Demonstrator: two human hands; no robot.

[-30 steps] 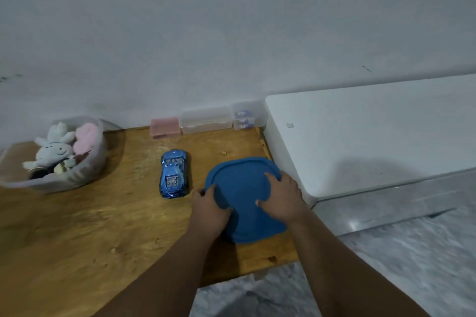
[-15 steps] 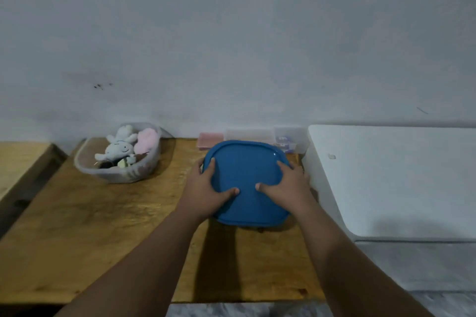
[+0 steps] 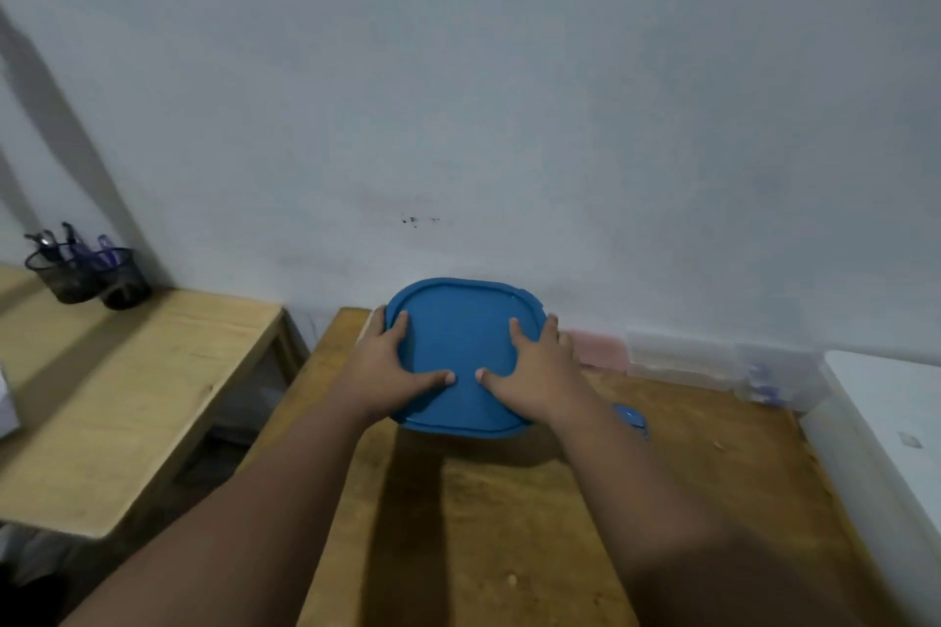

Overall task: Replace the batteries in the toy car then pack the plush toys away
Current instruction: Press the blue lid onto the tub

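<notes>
Against the wall (image 3: 458, 117), spread fingers (image 3: 400, 325) of the left hand (image 3: 387, 367) and the right hand (image 3: 534, 372) lie flat on the blue lid (image 3: 458, 336), so I would press evenly along its rim until it seats; the toy car (image 3: 631, 419) peeks out just right of the lid, on the surface (image 3: 483, 524).

Hands: two, a left hand (image 3: 387, 367) and a right hand (image 3: 540, 372). Blue lid (image 3: 458, 321): one. Toy car (image 3: 631, 420): one, mostly hidden. Wooden surfaces: two, the near surface (image 3: 458, 524) and the side surface (image 3: 117, 397). Mesh cups: two, first cup (image 3: 63, 278) and second cup (image 3: 125, 280); pens inside too blurred to count. Pink box (image 3: 598, 349): one. Clear boxes: two, nearer clear box (image 3: 680, 359) and farther clear box (image 3: 779, 374). White unit (image 3: 886, 402): one.
</notes>
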